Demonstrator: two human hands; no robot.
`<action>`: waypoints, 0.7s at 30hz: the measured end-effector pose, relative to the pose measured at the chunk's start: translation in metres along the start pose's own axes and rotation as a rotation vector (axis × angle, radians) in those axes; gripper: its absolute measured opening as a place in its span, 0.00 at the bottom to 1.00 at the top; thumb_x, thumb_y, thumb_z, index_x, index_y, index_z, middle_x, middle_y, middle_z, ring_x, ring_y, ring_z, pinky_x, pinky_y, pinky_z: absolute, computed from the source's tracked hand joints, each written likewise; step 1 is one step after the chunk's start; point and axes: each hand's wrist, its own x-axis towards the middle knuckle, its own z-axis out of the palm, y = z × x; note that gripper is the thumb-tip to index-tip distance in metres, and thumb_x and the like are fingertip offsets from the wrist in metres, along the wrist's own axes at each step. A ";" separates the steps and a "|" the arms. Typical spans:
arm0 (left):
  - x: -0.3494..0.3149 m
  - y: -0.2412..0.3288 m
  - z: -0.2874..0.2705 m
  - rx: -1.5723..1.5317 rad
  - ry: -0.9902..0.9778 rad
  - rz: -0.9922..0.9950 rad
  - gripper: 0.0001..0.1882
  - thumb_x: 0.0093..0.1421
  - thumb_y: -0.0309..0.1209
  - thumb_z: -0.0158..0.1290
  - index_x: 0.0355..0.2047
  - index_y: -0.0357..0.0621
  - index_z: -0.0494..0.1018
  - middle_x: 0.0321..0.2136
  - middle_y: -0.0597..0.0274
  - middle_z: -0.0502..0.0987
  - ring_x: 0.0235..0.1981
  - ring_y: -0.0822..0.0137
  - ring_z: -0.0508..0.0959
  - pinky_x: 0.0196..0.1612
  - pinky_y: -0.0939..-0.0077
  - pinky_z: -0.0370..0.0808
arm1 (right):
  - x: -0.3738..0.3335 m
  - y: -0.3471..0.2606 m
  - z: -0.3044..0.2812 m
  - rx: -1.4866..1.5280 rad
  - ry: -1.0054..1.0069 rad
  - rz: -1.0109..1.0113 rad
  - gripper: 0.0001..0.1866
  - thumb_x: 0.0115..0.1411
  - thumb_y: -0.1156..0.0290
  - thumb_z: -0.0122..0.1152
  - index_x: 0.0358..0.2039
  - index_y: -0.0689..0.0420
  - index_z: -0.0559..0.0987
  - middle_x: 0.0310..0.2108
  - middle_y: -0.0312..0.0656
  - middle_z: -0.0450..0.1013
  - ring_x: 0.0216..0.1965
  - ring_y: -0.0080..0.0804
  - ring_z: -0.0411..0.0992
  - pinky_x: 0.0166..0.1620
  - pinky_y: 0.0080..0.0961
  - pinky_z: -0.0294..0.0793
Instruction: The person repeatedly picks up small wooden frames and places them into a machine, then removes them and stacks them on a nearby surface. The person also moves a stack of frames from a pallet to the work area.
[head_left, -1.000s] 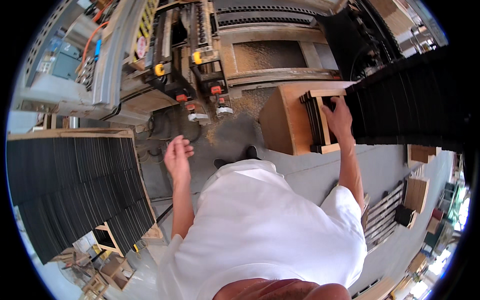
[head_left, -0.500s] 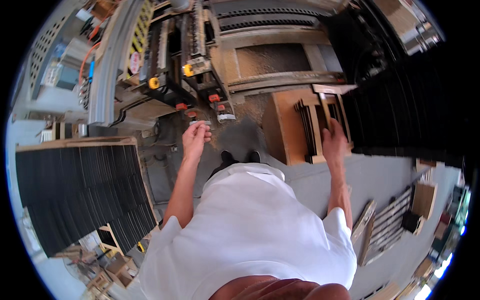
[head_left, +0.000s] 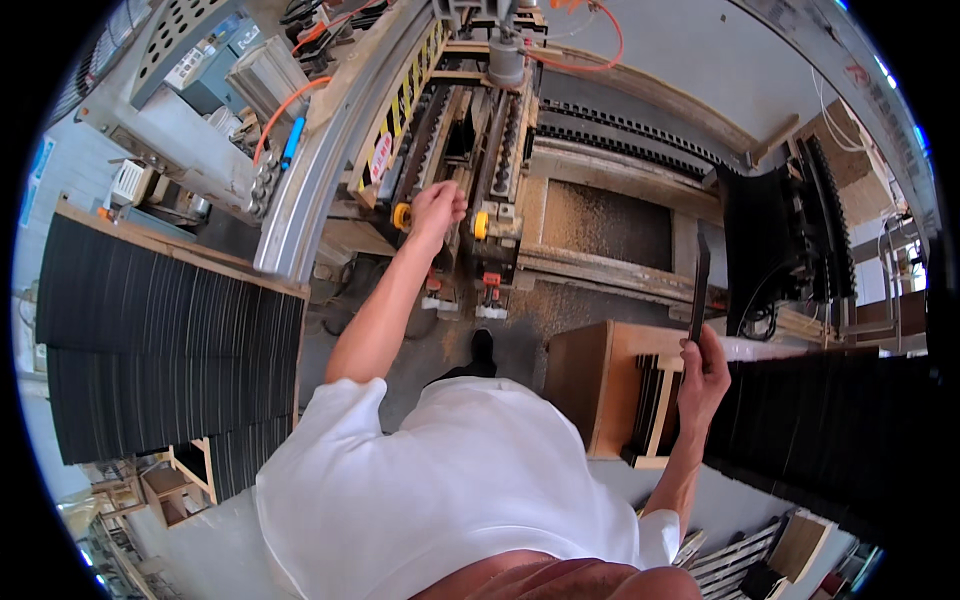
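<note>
My right hand [head_left: 705, 375] grips a narrow black piece [head_left: 702, 285] near its lower end, pinched between thumb and fingers. It stands up from the hand and looks like a thin board seen nearly edge-on. Below and left of this hand, pale wooden frame pieces [head_left: 657, 410] lean against a brown wooden box [head_left: 580, 385]. My left arm reaches forward, and my left hand [head_left: 437, 210] is over the machine's two rails, between the yellow knobs [head_left: 481, 225]. Its fingers are curled closed; whatever they may hold is hidden.
A large machine [head_left: 515, 150] with toothed rails stands ahead, sawdust [head_left: 600, 225] under its frame. Stacks of black boards rise at my left [head_left: 170, 340] and right [head_left: 800, 420]. A silver beam [head_left: 320, 190] with a striped warning strip runs along the machine's left side.
My view has turned toward the machine. My left hand has moved forward over the rails. My right hand has left the wooden frame pieces and now holds the black piece up.
</note>
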 end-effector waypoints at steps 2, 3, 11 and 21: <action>0.057 0.011 0.010 -0.081 -0.001 0.007 0.15 0.64 0.38 0.50 0.44 0.40 0.72 0.35 0.63 0.78 0.33 0.71 0.77 0.37 0.73 0.77 | 0.009 -0.002 0.015 -0.012 -0.009 -0.006 0.19 0.60 0.76 0.59 0.52 0.67 0.73 0.42 0.41 0.76 0.44 0.23 0.72 0.49 0.19 0.68; 0.087 0.015 0.013 -0.118 -0.006 0.007 0.15 0.64 0.38 0.51 0.44 0.40 0.71 0.36 0.62 0.78 0.35 0.69 0.77 0.39 0.72 0.77 | 0.011 -0.011 0.026 0.011 -0.003 0.017 0.18 0.59 0.77 0.59 0.50 0.67 0.74 0.39 0.40 0.76 0.41 0.21 0.72 0.47 0.17 0.69; 0.288 0.035 0.052 -0.299 0.056 -0.115 0.35 0.59 0.52 0.54 0.52 0.32 0.64 0.50 0.46 0.69 0.48 0.51 0.72 0.48 0.57 0.76 | 0.020 -0.024 0.073 -0.103 0.022 0.120 0.15 0.55 0.79 0.61 0.45 0.65 0.78 0.32 0.32 0.75 0.32 0.17 0.67 0.38 0.15 0.67; 0.324 0.036 0.058 -0.656 0.097 -0.060 0.21 0.63 0.34 0.52 0.51 0.33 0.62 0.48 0.46 0.67 0.50 0.51 0.70 0.47 0.55 0.79 | 0.090 -0.063 0.155 -0.519 -0.201 -0.154 0.14 0.50 0.82 0.63 0.40 0.58 0.79 0.32 0.40 0.74 0.34 0.32 0.70 0.40 0.26 0.70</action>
